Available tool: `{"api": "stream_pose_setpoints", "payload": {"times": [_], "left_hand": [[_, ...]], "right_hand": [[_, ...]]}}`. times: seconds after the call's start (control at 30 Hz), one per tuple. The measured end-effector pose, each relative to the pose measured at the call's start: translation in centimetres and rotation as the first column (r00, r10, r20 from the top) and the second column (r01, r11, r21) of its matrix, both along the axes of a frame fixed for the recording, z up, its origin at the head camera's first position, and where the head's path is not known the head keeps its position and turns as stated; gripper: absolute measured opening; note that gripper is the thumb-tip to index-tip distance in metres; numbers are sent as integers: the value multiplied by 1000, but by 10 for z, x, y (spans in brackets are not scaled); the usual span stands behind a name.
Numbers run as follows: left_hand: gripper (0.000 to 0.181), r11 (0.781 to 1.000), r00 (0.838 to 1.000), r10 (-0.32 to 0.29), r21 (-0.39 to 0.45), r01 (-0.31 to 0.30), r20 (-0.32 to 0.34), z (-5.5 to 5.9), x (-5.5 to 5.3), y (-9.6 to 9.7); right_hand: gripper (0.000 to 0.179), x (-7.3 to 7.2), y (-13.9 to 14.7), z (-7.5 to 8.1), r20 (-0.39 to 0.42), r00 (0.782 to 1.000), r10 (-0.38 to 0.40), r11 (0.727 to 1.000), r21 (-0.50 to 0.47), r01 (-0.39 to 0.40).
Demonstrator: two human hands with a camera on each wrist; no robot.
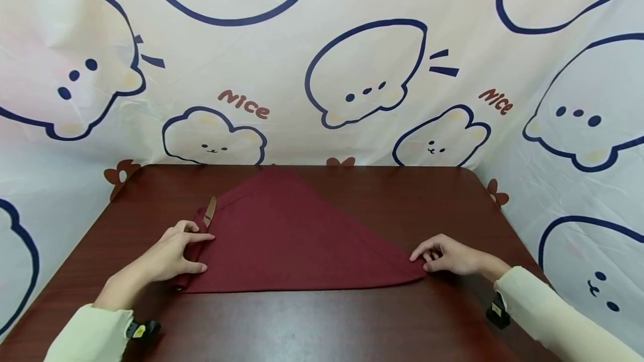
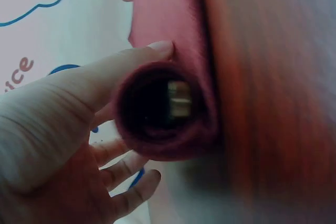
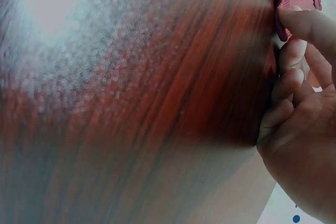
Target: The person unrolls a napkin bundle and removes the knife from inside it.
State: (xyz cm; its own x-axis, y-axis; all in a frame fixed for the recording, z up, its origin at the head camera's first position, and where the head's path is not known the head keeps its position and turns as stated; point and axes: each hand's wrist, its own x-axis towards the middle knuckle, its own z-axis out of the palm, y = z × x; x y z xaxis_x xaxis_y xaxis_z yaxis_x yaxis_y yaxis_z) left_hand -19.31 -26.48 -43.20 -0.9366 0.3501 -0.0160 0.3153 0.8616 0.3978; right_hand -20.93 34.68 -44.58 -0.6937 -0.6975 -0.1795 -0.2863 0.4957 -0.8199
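A dark red cloth napkin, folded to a triangle, lies on the table with its peak at the far edge and its long straight side toward me. Its left end is wound into a roll. From the roll's far end sticks a flat tan piece with a rounded tip; a pale end shows inside the near opening. My left hand rests over the roll, thumb and forefinger straight against the cloth, the other fingers loosely spread. At the right corner my right hand pinches the cloth between thumb and fingers.
The dark brown wooden table has a glossy top and rounded far corners. A white curtain printed with blue-outlined cartoon figures hangs behind it and at both sides. Each wrist wears a black strap below a pale sleeve.
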Motion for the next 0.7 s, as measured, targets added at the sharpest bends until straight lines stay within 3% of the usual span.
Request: {"api": "stream_pose_setpoints", "payload": {"times": [0.23,0.7], "left_hand": [[62,1000,1000,13,1,-13,3,-6,1,-5],[66,1000,1000,23,19,-23,1,-5,2,-21]], "right_hand": [[22,0,-1,1,10,1000,6,1000,-18,-6],[21,-1,0,0,8,1000,-4,1000,-31,5]]}}
